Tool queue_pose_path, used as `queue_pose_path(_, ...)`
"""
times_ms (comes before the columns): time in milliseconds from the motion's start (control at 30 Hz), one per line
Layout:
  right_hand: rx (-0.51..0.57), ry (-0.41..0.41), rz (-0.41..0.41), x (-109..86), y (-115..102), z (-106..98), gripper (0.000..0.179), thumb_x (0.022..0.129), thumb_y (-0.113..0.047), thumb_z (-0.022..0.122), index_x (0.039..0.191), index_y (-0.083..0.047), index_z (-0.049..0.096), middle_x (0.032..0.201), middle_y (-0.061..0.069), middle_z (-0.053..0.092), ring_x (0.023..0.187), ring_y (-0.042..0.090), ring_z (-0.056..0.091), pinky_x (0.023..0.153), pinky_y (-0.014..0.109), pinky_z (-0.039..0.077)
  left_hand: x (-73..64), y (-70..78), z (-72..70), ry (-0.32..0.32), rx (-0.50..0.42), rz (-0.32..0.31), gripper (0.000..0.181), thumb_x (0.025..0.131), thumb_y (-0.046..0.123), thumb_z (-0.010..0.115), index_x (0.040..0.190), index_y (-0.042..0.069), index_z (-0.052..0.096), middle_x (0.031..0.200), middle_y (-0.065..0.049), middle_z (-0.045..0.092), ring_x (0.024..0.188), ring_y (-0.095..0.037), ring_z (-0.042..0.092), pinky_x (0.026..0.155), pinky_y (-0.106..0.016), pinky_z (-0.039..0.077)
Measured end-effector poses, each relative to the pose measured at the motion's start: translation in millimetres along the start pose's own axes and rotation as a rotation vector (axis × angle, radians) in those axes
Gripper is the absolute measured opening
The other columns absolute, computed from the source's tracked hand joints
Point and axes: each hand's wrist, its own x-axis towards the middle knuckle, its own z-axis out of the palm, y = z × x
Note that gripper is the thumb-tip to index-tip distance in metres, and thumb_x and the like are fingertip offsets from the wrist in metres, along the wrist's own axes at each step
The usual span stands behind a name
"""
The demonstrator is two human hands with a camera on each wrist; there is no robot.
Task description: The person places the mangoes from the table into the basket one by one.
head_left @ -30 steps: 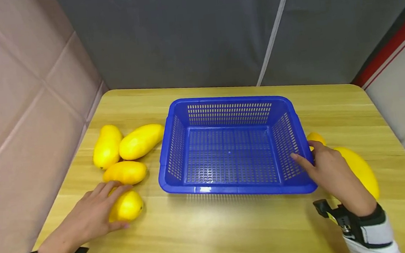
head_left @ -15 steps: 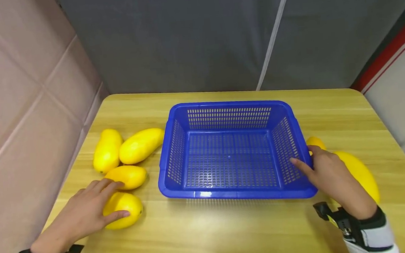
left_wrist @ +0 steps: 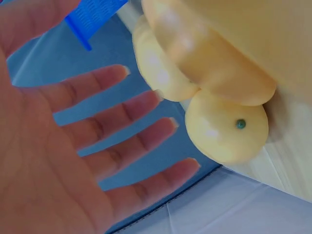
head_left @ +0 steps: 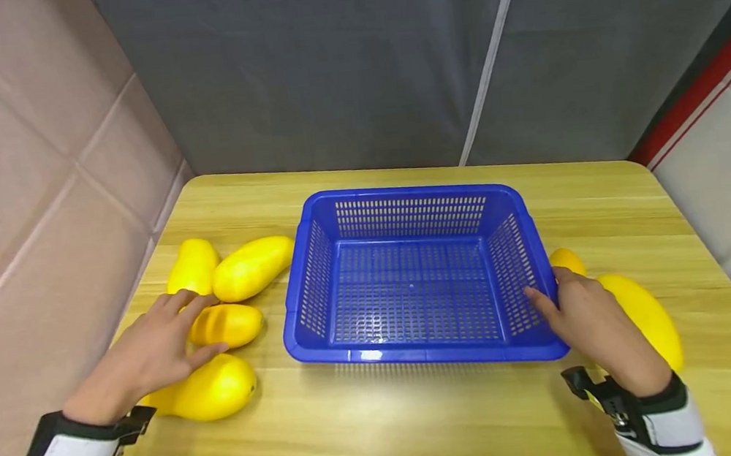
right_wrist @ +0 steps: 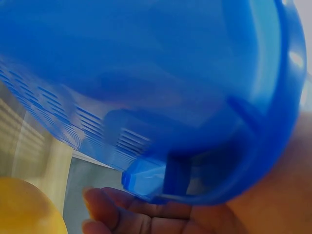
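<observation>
You are working over a wooden-topped table (head_left: 385, 432), and the blue basket (head_left: 418, 357) is standing upright at its middle. Your right hand (head_left: 589, 320) is gripping the basket's rim at half past three, thumb lying over the inside, fingers curling around the outside. Your left hand (head_left: 143, 356) is reaching over the fruit at half past eight from the basket, fingers spreading wide; whether it is touching any, I cannot tell. Behind your right hand, a big yellow fruit (head_left: 652, 321) is lying partly hidden. At about eight o'clock, the front yellow fruit (head_left: 212, 389) is lying nearest you. At nine, the slanting yellow fruit (head_left: 253, 268) is pointing at the basket, with the outer yellow fruit (head_left: 194, 266) lying just beyond it. The middle yellow fruit (head_left: 229, 325) is sitting between your left thumb and fingers. At three, a small yellow shape (head_left: 567, 260) is showing beside the basket.
</observation>
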Motion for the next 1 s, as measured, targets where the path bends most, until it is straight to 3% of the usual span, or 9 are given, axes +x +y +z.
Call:
queue_pose_path(300,-0.013,-0.01,0.028,0.3,0,0,0.051,0.097,-0.025,0.054,0.118,0.02,0.045,0.081,0.022,0.06,0.062,0.025,0.057,0.051,0.036,0.049,28.0,-6.0,-6.0,-0.008,-0.014,-0.008,0.067,0.081,0.039,0.074,0.129,-0.001,0.051,0.122,-0.025,0.049,0.106,-0.043,0.046,0.081,-0.058,0.044)
queue_pose_path(700,0.002,-0.016,0.027,0.6,0,2,0.049,0.097,-0.024,0.054,0.117,0.02,0.045,0.081,0.023,0.059,0.062,0.025,0.057,0.05,0.034,0.049,57.1,-12.8,1.9,0.018,-0.016,-0.014,0.067,0.082,0.035,0.072,0.131,-0.002,0.048,0.12,-0.026,0.049,0.105,-0.045,0.046,0.085,-0.061,0.041)
queue_pose_path(1000,-0.005,-0.015,0.024,1.8,1,2,0.05,0.097,-0.024,0.054,0.117,0.02,0.044,0.082,0.024,0.059,0.063,0.026,0.058,0.053,0.038,0.051,76.1,-15.1,6.2,-0.069,-0.034,-0.077,0.073,0.084,0.041,0.07,0.136,-0.002,0.043,0.128,-0.027,0.045,0.112,-0.045,0.043,0.09,-0.062,0.039)
